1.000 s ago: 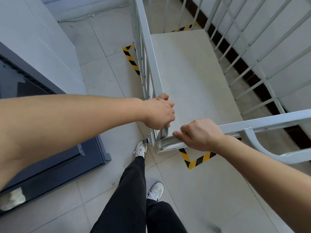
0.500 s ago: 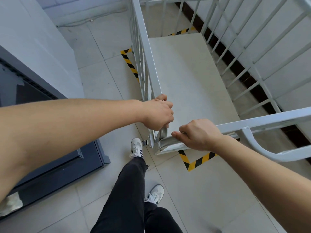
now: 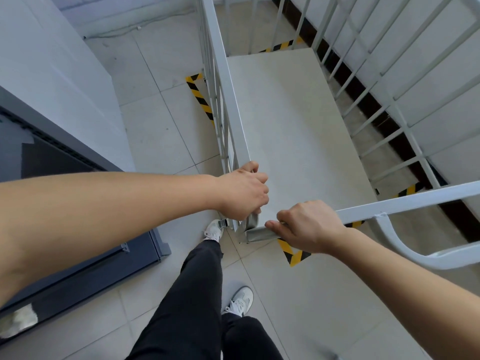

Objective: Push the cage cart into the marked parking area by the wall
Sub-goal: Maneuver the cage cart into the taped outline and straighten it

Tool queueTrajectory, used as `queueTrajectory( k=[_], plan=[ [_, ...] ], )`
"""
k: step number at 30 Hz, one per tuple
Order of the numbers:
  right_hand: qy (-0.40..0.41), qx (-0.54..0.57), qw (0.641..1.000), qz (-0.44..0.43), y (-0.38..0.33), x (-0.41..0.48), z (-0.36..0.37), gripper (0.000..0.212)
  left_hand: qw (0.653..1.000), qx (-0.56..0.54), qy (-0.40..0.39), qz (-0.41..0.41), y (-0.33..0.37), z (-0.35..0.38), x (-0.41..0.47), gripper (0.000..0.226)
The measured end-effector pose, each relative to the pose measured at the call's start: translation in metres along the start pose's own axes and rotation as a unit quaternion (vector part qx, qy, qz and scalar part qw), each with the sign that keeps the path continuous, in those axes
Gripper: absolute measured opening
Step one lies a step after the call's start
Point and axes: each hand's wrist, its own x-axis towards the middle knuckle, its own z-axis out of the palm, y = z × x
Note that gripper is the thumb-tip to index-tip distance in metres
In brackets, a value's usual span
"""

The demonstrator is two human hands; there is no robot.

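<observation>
The white metal cage cart (image 3: 291,126) fills the upper right, with barred sides and a pale flat base. My left hand (image 3: 242,193) is closed around the near end of its left top rail. My right hand (image 3: 309,226) grips the near top rail at the cart's near left corner. Yellow and black floor tape marks the parking area: one corner (image 3: 292,252) shows just below my right hand, a strip (image 3: 200,98) runs along the cart's left side, another piece (image 3: 281,45) lies at the far end, and a short piece (image 3: 409,189) shows under the right side.
A white wall (image 3: 426,74) with a dark skirting runs behind the cart's right side. A dark grey cabinet (image 3: 78,229) and pale wall stand on the left. My legs in black trousers and white shoes (image 3: 240,304) are on the tiled floor below the cart.
The cart has rolled a little further from me along the tape; more of the far tape and the right-side tape shows. My left foot has stepped forward. Both hands keep their hold.
</observation>
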Motion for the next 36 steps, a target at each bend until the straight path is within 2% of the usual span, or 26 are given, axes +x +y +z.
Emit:
queueTrajectory(
  k=[16, 23, 28, 36],
  plan=[
    [-0.021, 0.006, 1.000, 0.017, -0.004, -0.001, -0.006, 0.053, 0.999, 0.003, -0.027, 0.021, -0.004, 0.001, 0.003, 0.028],
    [-0.015, 0.057, 0.998, 0.002, -0.002, -0.002, -0.006, 0.053, 0.999, 0.014, -0.051, 0.002, 0.000, -0.004, 0.004, 0.025],
    [0.003, 0.090, 0.996, -0.011, 0.002, -0.004, -0.002, 0.052, 0.996, 0.010, -0.079, -0.026, 0.004, -0.009, 0.007, 0.024],
    [0.028, 0.095, 0.992, -0.080, 0.016, -0.012, -0.003, 0.035, 0.979, 0.017, -0.150, -0.134, 0.023, -0.021, 0.012, 0.021]
  ],
)
